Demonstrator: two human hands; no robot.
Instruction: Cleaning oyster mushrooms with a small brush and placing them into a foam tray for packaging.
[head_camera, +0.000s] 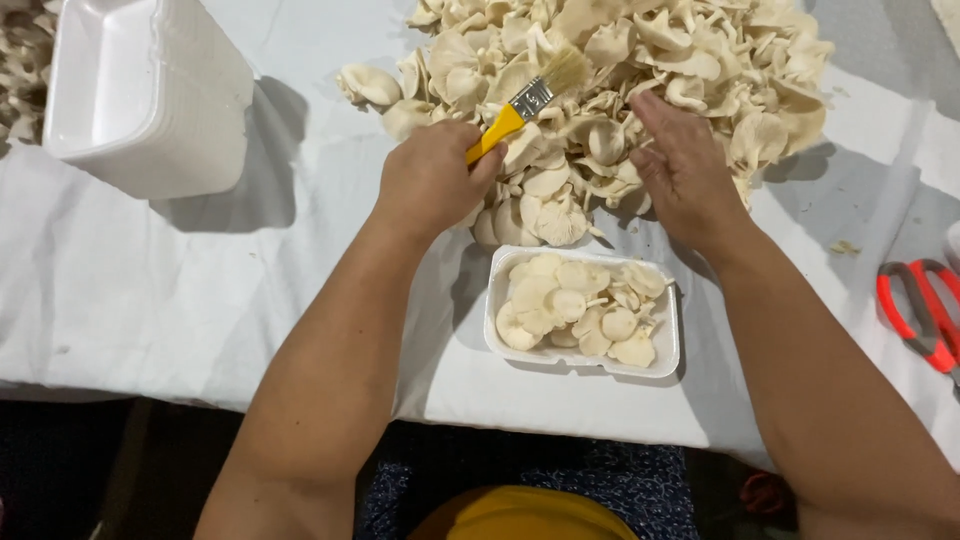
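- The left hand (432, 178) is sitting at about 10 o'clock from the tray (668, 352), fingers clenched around the yellow handle of a brush (520, 105).
- The brush is pointing toward 1 o'clock, and its pale bristles are lying against the mushroom pile (640, 90).
- The right hand (683, 170) is resting at about 1 o'clock from the tray, fingers released and spread flat on the near edge of the pile; it is grasping nothing that shows.
- The tray, a white foam one, is sitting on the bench (150, 290) between the two forearms, already filled with mushrooms (575, 305) lying cap up.
- A stack of empty trays (150, 90) is standing at 10 o'clock, well apart; red scissors (925, 310) are lying at 3 o'clock near the bench edge.
- Risk, as a judgement: the caps look thin and brittle, so hard brushing or pressing from the flat right hand could be tearing or cracking them.
- The pile is sloping toward the tray, so a pull at its base could be sending loose caps sliding onto the sorted ones.
- The tray is sitting near the bench edge at 6 o'clock and looks light; a nudge from either forearm could be tipping it off.
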